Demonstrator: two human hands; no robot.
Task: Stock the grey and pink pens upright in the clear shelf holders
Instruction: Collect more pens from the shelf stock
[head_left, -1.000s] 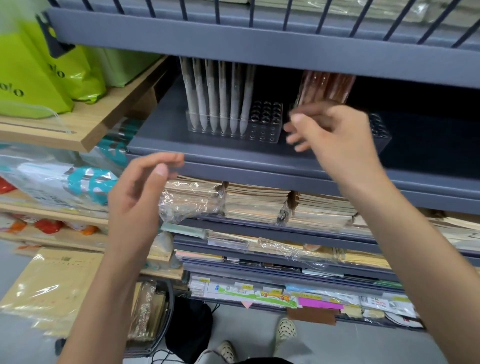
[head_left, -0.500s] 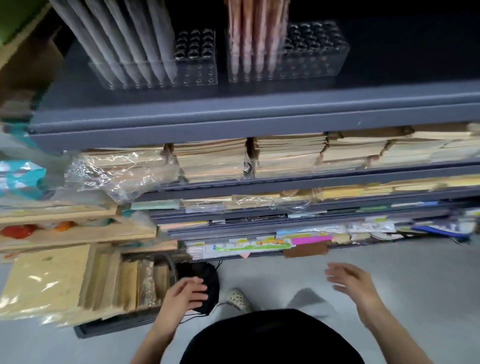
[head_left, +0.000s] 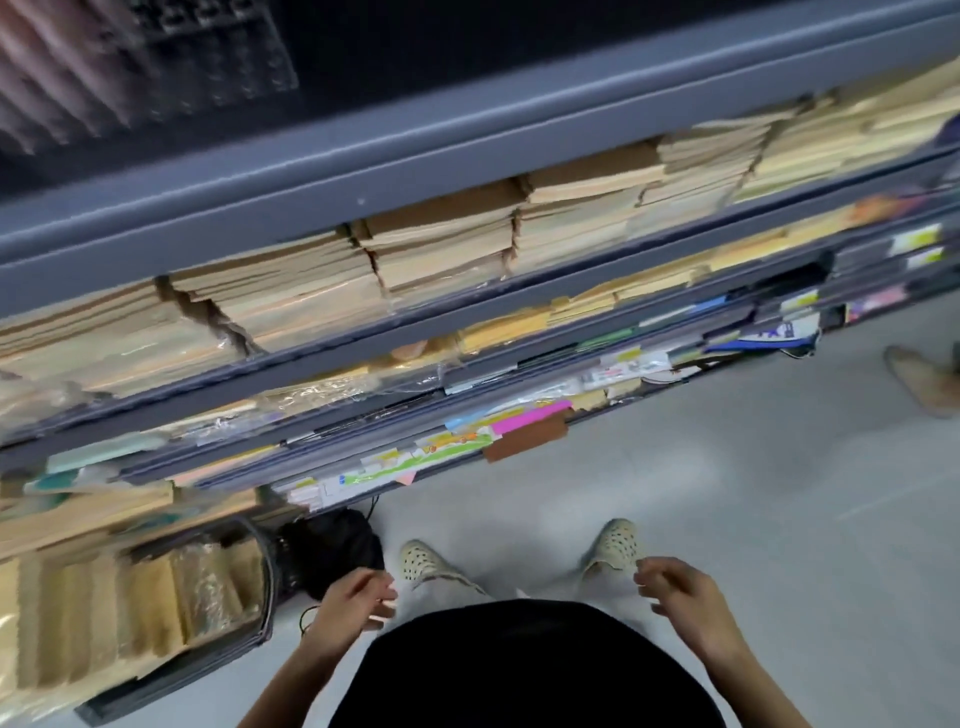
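Standing blurred at the left end of the upper shelf (head_left: 467, 150), pink pens (head_left: 47, 78) were seen in a clear holder (head_left: 223, 57) with sockets unfilled. Left hand (head_left: 353, 603) and right hand (head_left: 675, 592) were held low, loosely curled, empty; stocking was judged unfinished.

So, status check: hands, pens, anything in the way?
Left hand and right hand low, both empty. Pink pens in clear holder, blurred. Nothing blocking.

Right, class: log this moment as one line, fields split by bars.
left hand: empty, held low | right hand: empty, held low | pink pens: blurred, in clear holder, top left
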